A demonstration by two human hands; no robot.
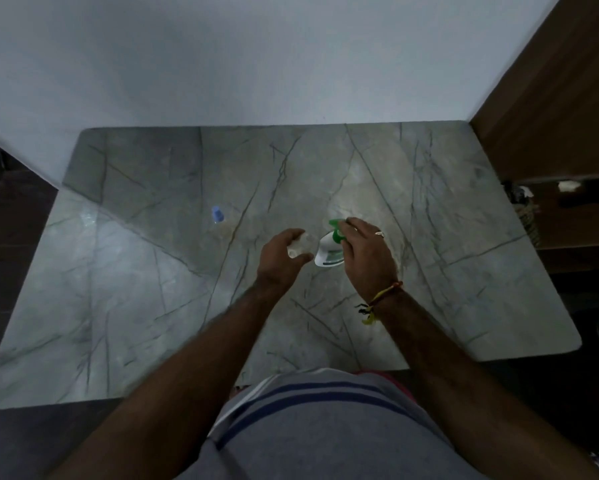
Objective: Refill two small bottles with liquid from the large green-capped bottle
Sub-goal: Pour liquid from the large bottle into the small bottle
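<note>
The large white bottle [327, 251] with a green cap [336, 230] stands near the middle of the marble table [152, 289]. My right hand [365, 251] grips it around the green top. Just left of it, my left hand [280, 258] holds a small clear bottle [298, 247], whose open mouth faces me. A second small bottle with a blue cap [217, 214] stands apart, further left and back on the table.
A white wall runs along the table's far edge. A brown wooden panel and a dark shelf [568, 202] with small items stand to the right. The table's near edge is right in front of my body.
</note>
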